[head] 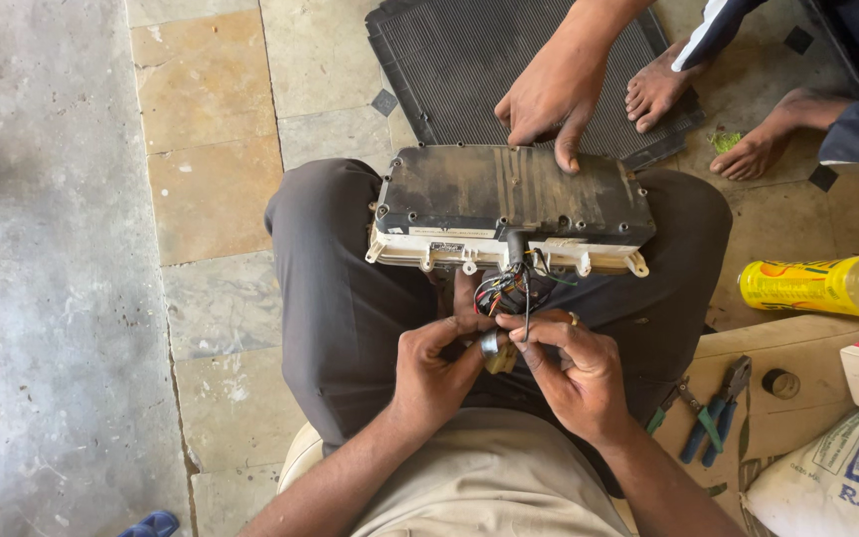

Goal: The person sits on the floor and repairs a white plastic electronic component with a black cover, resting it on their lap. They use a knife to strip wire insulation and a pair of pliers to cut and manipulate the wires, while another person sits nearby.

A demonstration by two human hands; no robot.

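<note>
Seen from above, a seated person's left hand (pixel 436 370) and right hand (pixel 571 370) meet over the lap, fingers pinching a small roll of tape (pixel 490 344) and a bundle of coloured wires (pixel 505 288). The wires run up into a dusty black and white instrument panel (pixel 509 209) resting across the knees. Another person's hand (pixel 549 94) presses on the panel's far edge. Blue-handled pliers (pixel 713 413) and a yellow bottle (pixel 822 285) lie to the right.

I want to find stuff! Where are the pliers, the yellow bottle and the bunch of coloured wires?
pliers (pixel 713 413): head view, on the blue handles.
yellow bottle (pixel 797 285): head view, on its yellow label.
coloured wires (pixel 504 288): head view, on the bundle's middle.
</note>
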